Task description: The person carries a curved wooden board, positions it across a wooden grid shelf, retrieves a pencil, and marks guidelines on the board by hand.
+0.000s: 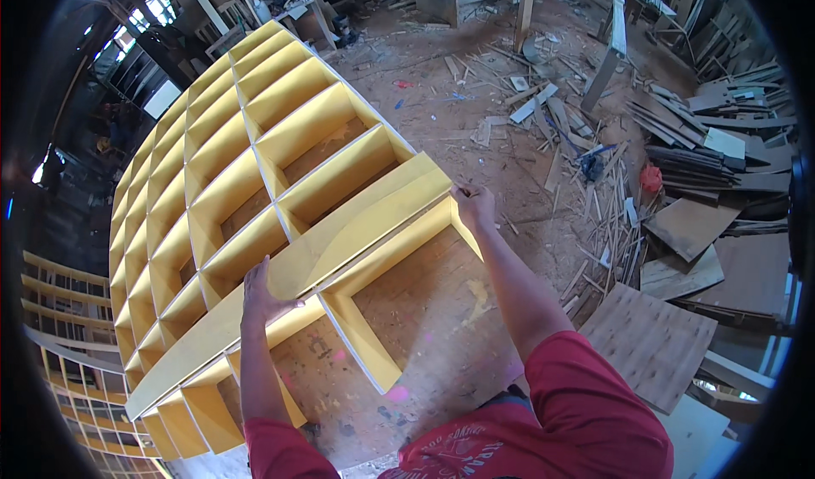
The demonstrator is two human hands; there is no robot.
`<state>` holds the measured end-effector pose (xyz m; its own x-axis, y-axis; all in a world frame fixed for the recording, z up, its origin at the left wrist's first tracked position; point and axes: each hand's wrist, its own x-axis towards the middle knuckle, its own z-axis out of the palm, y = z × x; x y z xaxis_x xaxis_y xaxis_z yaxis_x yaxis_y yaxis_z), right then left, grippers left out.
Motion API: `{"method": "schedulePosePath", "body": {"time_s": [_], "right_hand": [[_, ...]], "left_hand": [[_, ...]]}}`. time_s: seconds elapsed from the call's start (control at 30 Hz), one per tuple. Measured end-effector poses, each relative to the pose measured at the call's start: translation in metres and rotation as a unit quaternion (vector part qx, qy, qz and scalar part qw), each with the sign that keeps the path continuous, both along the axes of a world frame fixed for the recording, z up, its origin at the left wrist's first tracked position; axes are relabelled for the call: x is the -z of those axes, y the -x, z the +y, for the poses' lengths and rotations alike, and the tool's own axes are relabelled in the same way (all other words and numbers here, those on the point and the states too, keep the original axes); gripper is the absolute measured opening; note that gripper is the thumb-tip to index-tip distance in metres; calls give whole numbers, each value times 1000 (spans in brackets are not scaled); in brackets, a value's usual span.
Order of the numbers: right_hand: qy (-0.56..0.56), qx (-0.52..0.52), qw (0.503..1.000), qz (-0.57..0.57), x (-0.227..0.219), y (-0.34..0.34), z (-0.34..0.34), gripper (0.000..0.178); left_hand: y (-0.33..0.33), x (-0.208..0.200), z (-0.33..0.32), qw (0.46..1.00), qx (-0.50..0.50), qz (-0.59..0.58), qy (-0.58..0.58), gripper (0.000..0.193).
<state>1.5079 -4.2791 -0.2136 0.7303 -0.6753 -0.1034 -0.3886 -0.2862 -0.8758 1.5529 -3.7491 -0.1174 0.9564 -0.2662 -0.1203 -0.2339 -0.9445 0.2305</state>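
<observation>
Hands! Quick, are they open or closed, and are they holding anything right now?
Left hand: open, thumb and fingers spread on the long board.
Right hand: closed, fingers curled on the board's end.

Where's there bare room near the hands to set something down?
Best: the brown work surface between the short yellow divider and the right forearm, nearside of the long yellow plank. Narrower: left of that divider. Crowded: the floor rightward, heaped with wood offcuts.
</observation>
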Motion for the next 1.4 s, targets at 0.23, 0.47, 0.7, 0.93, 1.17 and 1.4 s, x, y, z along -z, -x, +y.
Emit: {"method": "schedulePosePath", "body": {"time_s": [0.23,0.47,0.7,0.93,1.17,1.4], "right_hand": [[-27,-14,997,-76,9,2,-2,24],[-62,-45,996,-46,11,0,-6,26],[-17,-59,996,-71,13,3,-6,29],[-26,-91,994,-58,13,4,-9,29],[25,-101,992,-72,21,2,-10,31],[22,-82,995,-51,17,4,-13,29]], "left_hand": [[-2,5,-4,1000,-6,7,-12,152],[-3,12,6,1000,5,-15,13,151],[-4,31,19,996,53,-74,5,152],[-5,30,21,999,21,-40,22,154],[-6,23,14,999,13,-33,33,149],[-7,24,8,999,4,-31,22,150]]}}
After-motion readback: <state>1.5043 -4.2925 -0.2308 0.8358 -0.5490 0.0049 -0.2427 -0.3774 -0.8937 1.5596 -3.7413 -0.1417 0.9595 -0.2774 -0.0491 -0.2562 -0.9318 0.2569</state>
